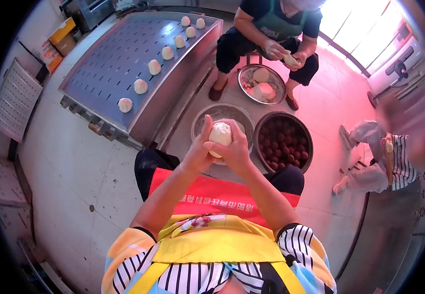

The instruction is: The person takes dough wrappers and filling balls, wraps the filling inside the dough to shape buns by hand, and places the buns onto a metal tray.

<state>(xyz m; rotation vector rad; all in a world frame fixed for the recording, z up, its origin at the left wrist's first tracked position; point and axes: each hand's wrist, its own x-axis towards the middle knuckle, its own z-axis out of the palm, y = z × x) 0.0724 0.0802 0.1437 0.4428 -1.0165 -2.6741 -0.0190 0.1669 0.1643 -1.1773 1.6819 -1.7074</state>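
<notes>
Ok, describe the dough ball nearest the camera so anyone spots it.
Find the red and yellow apron at bottom centre. Just above it are the left hand and right hand. Cupped between them is a pale dough ball with a crinkled top; unlike the white lumps lined up on the metal table, it is held.

Window [357, 29], 2 o'clock: main light, blown out to white. Floor [327, 100], 2 to 4 o'clock: pink-red cast; paler grey at 9. Bench [102, 63]: glare spot at 11. Person [402, 161], 3 o'clock: head blurred. Edges: fisheye bowing, black corners.
</notes>
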